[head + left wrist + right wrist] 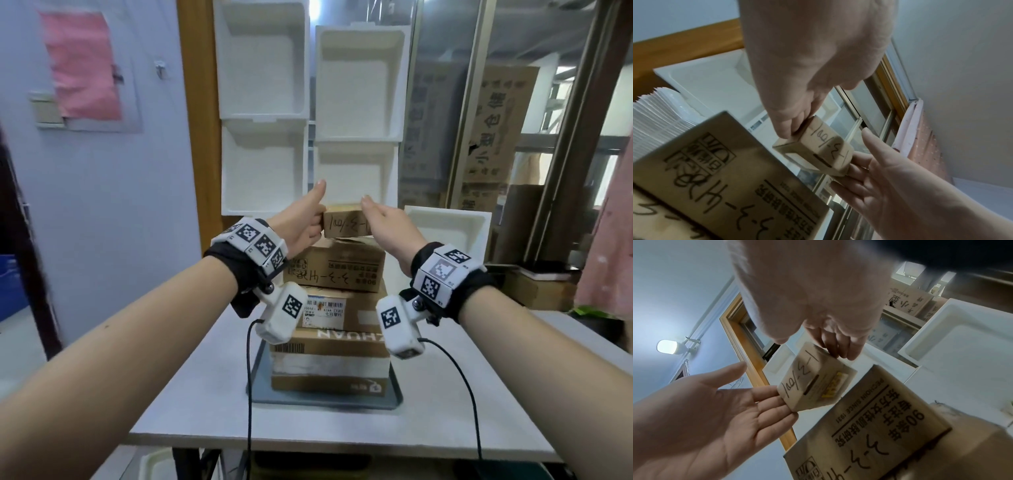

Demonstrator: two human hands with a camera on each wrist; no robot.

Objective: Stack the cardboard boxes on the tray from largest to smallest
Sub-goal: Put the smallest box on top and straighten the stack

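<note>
White table point(191, 394), grey tray point(394, 399): left hand point(301, 224), right hand point(394, 226) flat-fingered, pressing small brown cardboard box point(346, 224) ends. Centre on printed box point(337, 270), release evenly.

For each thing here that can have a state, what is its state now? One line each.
Smallest box: shut, on top of the stack, held level between both hands.
Second box: shut, under the smallest box.
Lower boxes: shut, stacked on the tray.
Tray: on the table, carrying the stack.
Left hand: fingers straight against the box's left end.
Right hand: fingers straight against its right end.
</note>
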